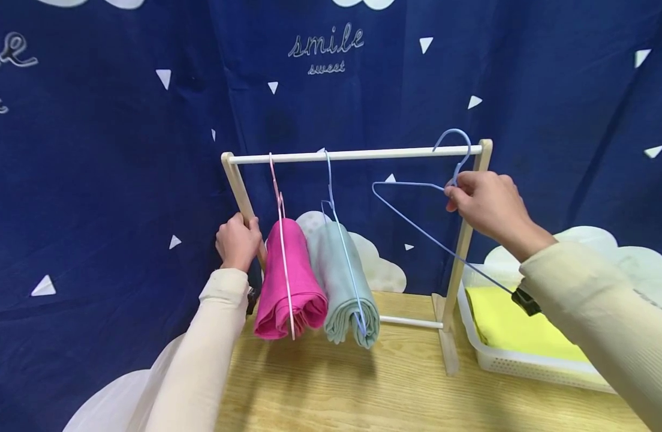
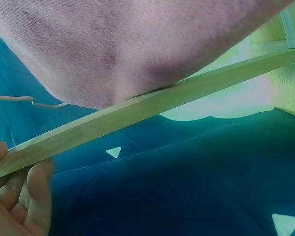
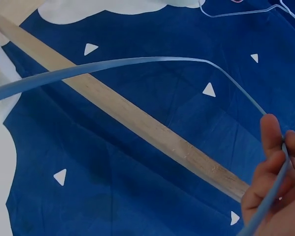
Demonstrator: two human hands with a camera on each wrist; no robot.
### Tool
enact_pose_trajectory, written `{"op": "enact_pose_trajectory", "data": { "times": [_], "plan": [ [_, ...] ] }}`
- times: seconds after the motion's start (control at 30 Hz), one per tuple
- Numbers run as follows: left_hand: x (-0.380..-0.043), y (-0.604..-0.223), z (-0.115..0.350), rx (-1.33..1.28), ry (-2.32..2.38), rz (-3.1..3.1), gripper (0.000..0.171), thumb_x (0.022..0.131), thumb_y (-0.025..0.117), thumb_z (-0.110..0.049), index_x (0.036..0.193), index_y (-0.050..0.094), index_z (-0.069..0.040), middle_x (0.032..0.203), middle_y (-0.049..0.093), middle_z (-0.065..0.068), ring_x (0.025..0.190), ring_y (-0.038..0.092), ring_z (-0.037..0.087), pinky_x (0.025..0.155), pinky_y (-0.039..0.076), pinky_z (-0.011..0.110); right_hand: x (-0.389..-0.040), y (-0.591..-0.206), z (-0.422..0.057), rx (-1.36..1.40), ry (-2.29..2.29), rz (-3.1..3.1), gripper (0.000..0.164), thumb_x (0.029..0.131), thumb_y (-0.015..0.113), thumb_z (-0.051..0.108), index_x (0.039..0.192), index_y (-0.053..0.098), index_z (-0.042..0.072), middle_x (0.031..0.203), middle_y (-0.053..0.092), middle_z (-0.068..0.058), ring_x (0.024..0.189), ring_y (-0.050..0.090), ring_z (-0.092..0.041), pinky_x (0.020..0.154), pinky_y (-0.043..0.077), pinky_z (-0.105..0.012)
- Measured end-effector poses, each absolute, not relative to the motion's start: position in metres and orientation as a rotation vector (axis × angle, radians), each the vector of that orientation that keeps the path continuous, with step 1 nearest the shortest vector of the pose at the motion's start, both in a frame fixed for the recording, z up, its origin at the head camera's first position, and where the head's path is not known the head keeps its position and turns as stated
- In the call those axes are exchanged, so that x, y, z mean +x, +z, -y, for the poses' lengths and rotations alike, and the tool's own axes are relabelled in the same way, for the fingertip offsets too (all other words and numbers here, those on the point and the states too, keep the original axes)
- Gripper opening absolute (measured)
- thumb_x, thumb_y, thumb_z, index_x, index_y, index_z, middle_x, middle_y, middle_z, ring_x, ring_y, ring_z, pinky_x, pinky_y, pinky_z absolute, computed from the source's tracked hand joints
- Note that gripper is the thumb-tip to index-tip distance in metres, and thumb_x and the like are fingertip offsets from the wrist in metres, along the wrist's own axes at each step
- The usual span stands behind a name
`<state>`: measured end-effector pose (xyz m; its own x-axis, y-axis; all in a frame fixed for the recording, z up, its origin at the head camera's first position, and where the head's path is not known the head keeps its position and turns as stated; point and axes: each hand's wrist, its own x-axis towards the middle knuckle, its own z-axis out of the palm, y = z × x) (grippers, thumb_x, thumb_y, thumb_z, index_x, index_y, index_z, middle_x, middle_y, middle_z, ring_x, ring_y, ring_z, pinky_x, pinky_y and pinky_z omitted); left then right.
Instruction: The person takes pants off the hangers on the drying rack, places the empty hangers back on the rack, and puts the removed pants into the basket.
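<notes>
A small clothes rack (image 1: 385,154) with a white rail and wooden posts stands on the table. My left hand (image 1: 238,241) grips its left post, and the left wrist view shows fingers (image 2: 39,189) around the wood (image 2: 103,123). Between thumb and fingers my right hand (image 1: 487,204) pinches a blue hanger (image 1: 412,221) just below its hook, which is at the rail's right end. Whether the hook rests on the rail I cannot tell. A folded pink towel (image 1: 290,276) on a pink hanger and a pale green towel (image 1: 342,276) on a light blue hanger hang from the rail.
To the right of the rack sits a white plastic basket (image 1: 536,364) with a folded yellow cloth (image 1: 520,324) in it. Behind everything hangs a dark blue curtain (image 1: 120,180) with white triangles and clouds. The wooden table (image 1: 406,396) extends in front of the rack.
</notes>
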<state>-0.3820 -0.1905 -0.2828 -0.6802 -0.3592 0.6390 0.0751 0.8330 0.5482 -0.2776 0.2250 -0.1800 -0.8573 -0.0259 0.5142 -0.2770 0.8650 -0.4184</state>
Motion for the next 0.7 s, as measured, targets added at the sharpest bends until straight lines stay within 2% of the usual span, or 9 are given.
{"op": "enact_pose_trajectory", "data": {
  "times": [0.7],
  "plan": [
    [-0.3817, -0.2834, 0.1901, 0.215, -0.696, 2.212, 0.032, 0.094, 0.058, -0.032, 0.082, 0.062, -0.002, 0.088, 0.070, 0.028, 0.087, 0.066, 0.050, 0.071, 0.050, 0.058, -0.2850, -0.1739, -0.2248, 0.217, 0.655, 2.591, 0.028, 0.101, 0.053, 0.025, 0.101, 0.071, 0.004, 0.088, 0.075, -0.016, 0.068, 0.049, -0.026, 0.049, 0.035, -0.034]
  ]
}}
